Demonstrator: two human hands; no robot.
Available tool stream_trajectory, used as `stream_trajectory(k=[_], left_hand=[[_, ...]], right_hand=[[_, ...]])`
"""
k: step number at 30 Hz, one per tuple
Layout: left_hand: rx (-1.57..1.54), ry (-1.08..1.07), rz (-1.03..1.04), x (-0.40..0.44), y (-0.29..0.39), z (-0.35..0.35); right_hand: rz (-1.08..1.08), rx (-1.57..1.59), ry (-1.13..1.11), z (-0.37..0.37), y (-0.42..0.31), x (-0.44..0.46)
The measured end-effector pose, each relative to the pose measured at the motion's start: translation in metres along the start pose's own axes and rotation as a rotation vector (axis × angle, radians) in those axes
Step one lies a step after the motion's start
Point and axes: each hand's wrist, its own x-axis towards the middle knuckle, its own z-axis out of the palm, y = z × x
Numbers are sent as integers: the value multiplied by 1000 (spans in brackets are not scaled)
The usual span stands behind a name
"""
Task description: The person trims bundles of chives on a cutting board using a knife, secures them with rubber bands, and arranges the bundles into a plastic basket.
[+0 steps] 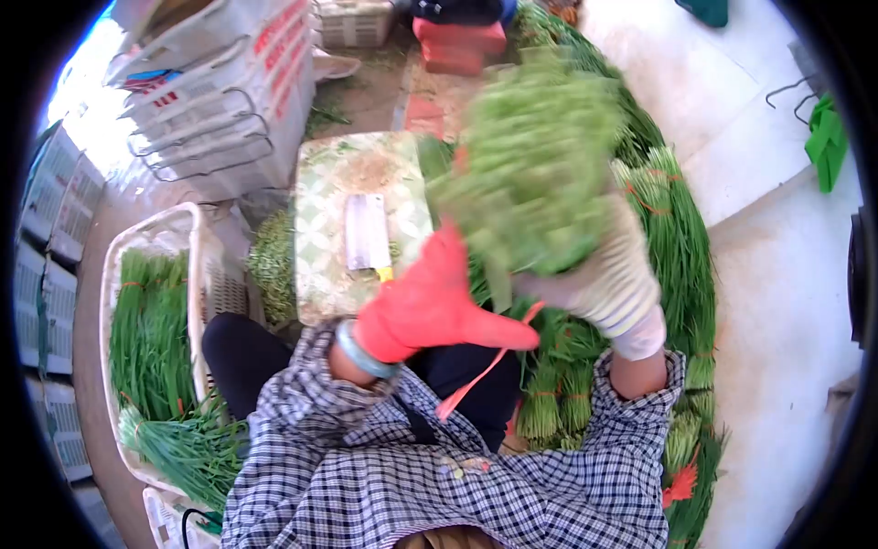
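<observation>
A thick bunch of chives (pixel 540 160), blurred by motion, is raised in front of me. My right hand (pixel 622 274), in a pale striped glove, grips it from the right and below. My left hand (pixel 425 306), in a red glove, is at the bunch's lower left with thumb stretched out and fingers apart; whether it touches the leaves I cannot tell. A thin red strip (pixel 485 373) hangs slantwise below the left thumb, and what holds its upper end is unclear. Behind the left hand, a cleaver (pixel 367 231) with a yellow handle lies on a patterned board (pixel 315 197).
On the left, a white basket (pixel 194 274) holds bundled chives (pixel 151 339). Stacked white crates (pixel 215 137) rise behind it. Tied chive bundles (pixel 672 238) line the right side beside a pale surface (pixel 777 284). Chopped trimmings (pixel 272 261) lie left of the board.
</observation>
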Motion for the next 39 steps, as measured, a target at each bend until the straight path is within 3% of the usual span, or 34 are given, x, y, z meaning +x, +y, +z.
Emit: stream_trajectory(k=[3,6,7,10,12,14,16,18,19,20,23,28,31,34,36,39], left_hand=[[91,87,-203,-37,5,-18],[28,357,-151,-79,-19,-44],[347,421,-9,-86,-25,-51],[499,578,76,-98,-15,-61],[-559,781,-39,-109,7,-61],[-498,809,-107,-117,6,-67],[-662,754,-103,-123,11,-73],[-645,781,-127,-127,14,-74],[-638,703,-183,-133,10,-78],[-671,661,-224,-133,9,-79],[-681,567,-230,-131,16,-84],[-481,373,-159,-124,24,-94],[-533,334,-222,-124,26,-98],[-571,229,-290,-127,20,-103],[-556,255,-204,-128,18,-98],[-579,260,-158,-130,19,-93]], right_hand=[[-138,-166,-111,51,-33,18],[-330,-290,-284,88,-52,32],[-376,-305,-353,97,-59,37],[-490,-522,-408,122,-85,48],[-413,-530,-409,133,-101,45],[-545,-277,-24,137,-100,33],[-621,-193,31,147,-104,31],[-534,-449,-208,153,-113,33],[-496,-329,-235,160,-109,34],[-488,-337,-237,162,-103,38],[-358,63,-210,172,-86,40],[-321,30,-88,168,-92,39],[-769,-306,18,162,-102,39],[-939,-463,137,161,-106,43],[-1030,-515,163,163,-106,50],[-593,81,-101,173,-89,49]])
